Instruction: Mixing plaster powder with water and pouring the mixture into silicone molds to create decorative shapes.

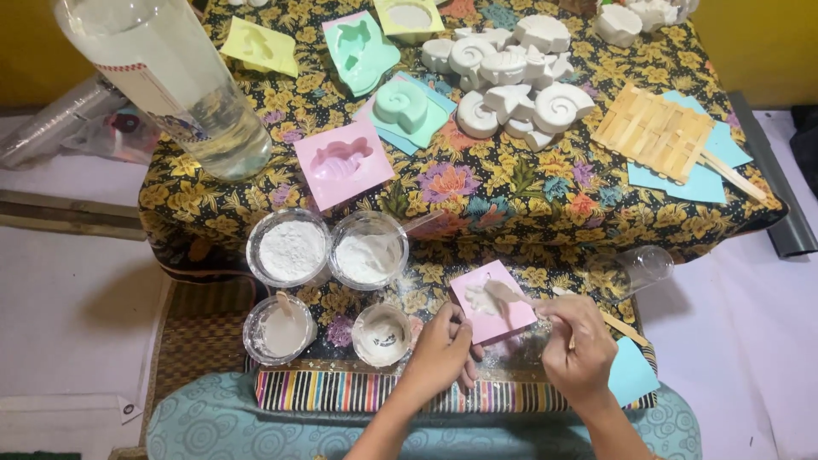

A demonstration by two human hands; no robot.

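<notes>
Left hand (443, 345) is down on the near edge of the table (545, 196), fingers curled against the left side of the pink mould (498, 313), steadying it. Right hand (578, 345) sits just to the mould's right, fingers clenched round a wooden stick (511, 296) whose flat end lies over the white mix in the mould's hollow. The mould rests flat on the flowered cloth, close to the person's lap, a little tilted toward the left hand.

Left of the mould, four clear cups (328, 285) stand in a cluster: two at the back hold white powder, the near-left one holds pale paste with a stick standing in it, and the near-right one is smeared and nearly scraped out. A clear glass (643, 268) lies on its side just beyond the right hand, and a blue card (632, 372) pokes out beside that wrist.

Further back, a second pink mould (342, 162) lies flat, with green, blue and yellow moulds behind it. A heap of white shell casts (511, 81) fills the centre back, and a raft of craft sticks (654, 129) lies on blue paper at the right. A big clear bottle (170, 77) looms at the upper left.
</notes>
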